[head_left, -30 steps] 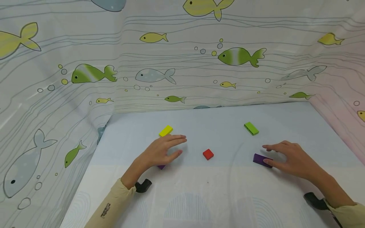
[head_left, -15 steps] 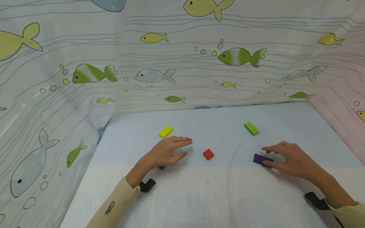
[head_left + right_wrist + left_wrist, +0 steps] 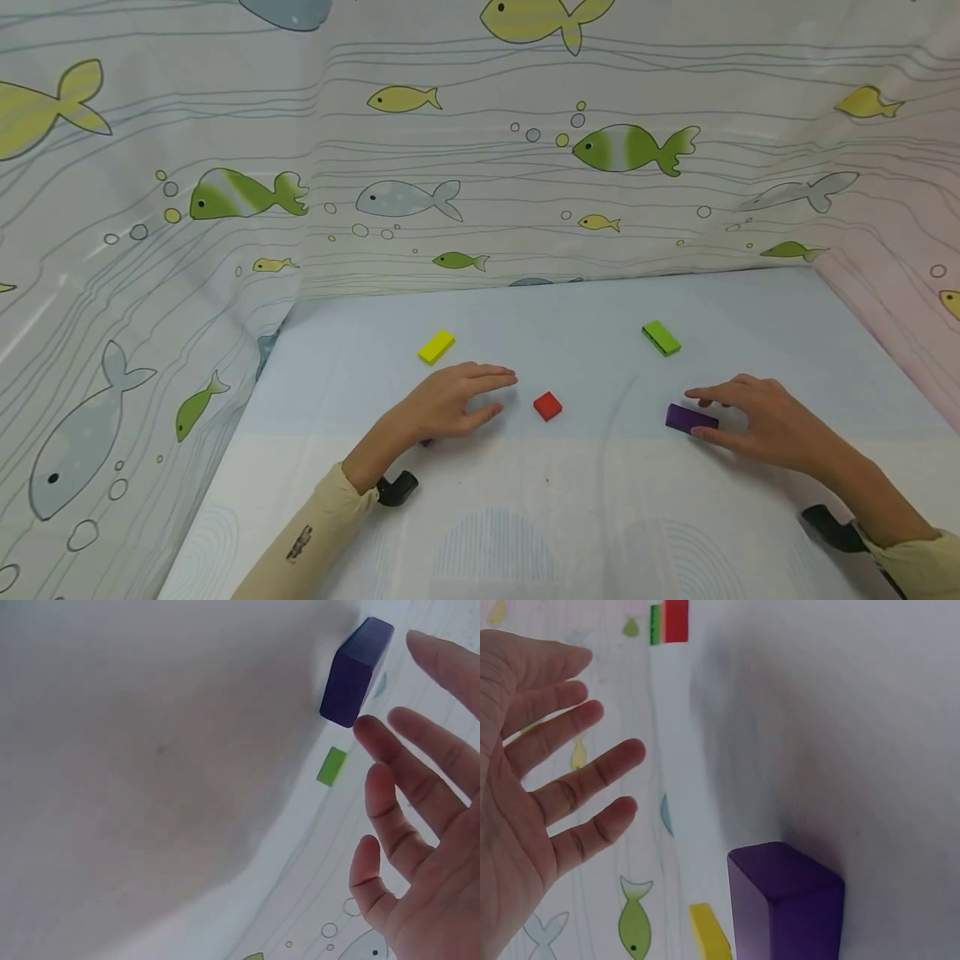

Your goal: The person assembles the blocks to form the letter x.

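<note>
My left hand (image 3: pixel 450 402) hovers left of a small red block (image 3: pixel 547 406), its fingers extended and holding nothing. Beneath that hand lies a purple block (image 3: pixel 427 442), mostly hidden in the head view but plain in the left wrist view, where the purple block (image 3: pixel 787 907) is apart from the palm. On the right, my right hand (image 3: pixel 765 421) is beside another purple block (image 3: pixel 682 418). Its thumb overlaps the block's near edge in the head view. In the right wrist view this purple block (image 3: pixel 356 675) shows between thumb and fingers, not gripped; contact is unclear.
A yellow block (image 3: pixel 437 347) lies behind my left hand. Farther back on the right is a green block (image 3: pixel 661 338) with a dark line along its side. Fish-patterned curtains (image 3: pixel 525 183) enclose the pale table (image 3: pixel 570 517) at the back and sides.
My left hand has moved to the right, closer to the red block, uncovering the yellow block fully. The right hand has shifted very slightly left. The blocks have stayed in place.
</note>
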`<state>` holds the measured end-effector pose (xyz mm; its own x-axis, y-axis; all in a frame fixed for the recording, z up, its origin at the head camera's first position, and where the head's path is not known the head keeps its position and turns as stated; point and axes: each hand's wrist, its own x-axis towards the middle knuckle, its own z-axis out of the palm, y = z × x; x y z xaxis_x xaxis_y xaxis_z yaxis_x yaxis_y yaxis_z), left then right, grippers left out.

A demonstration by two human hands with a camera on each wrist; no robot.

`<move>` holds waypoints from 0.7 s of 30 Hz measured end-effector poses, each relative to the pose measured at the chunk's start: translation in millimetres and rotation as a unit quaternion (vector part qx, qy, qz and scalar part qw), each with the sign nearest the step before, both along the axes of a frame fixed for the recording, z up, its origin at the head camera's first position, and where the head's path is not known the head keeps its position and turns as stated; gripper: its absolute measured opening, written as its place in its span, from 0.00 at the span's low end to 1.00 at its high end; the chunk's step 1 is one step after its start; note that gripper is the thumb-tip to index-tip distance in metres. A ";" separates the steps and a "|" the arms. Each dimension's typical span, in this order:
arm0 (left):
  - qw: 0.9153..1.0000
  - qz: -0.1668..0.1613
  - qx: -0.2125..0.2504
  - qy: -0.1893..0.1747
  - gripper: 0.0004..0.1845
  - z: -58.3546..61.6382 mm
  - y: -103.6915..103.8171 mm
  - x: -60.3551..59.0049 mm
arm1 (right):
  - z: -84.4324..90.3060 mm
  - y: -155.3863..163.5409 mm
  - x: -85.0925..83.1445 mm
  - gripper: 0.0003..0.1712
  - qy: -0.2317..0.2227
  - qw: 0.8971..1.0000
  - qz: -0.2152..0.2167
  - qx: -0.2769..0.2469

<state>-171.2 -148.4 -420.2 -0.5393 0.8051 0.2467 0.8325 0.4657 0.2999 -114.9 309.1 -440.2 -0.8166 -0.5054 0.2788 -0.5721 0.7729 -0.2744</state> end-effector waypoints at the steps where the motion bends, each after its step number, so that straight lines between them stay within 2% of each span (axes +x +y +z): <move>1: 1.000 0.000 0.000 0.001 0.22 -0.1 0.5 -0.1 | 0.3 -0.4 0.1 0.28 -0.003 1.000 -0.001 0.003; 8: 1.000 -0.014 -0.004 -0.002 0.22 -0.5 7.8 -0.5 | 2.8 -2.6 0.3 0.28 -0.039 0.999 -0.015 0.025; 16: 1.000 -0.022 -0.008 -0.009 0.23 -4.0 14.2 1.5 | 1.9 -3.3 -0.6 0.28 -0.034 0.999 -0.006 0.022; 21: 1.000 -0.026 -0.010 -0.005 0.22 -4.3 19.5 2.4 | 2.6 -3.1 0.1 0.28 -0.051 0.998 -0.014 0.030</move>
<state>-168.8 -129.0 -424.5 -0.4987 0.8369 0.2255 0.8528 0.4274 0.2999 -114.8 306.0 -437.6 -0.8530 -0.4955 0.1638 -0.5218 0.8049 -0.2825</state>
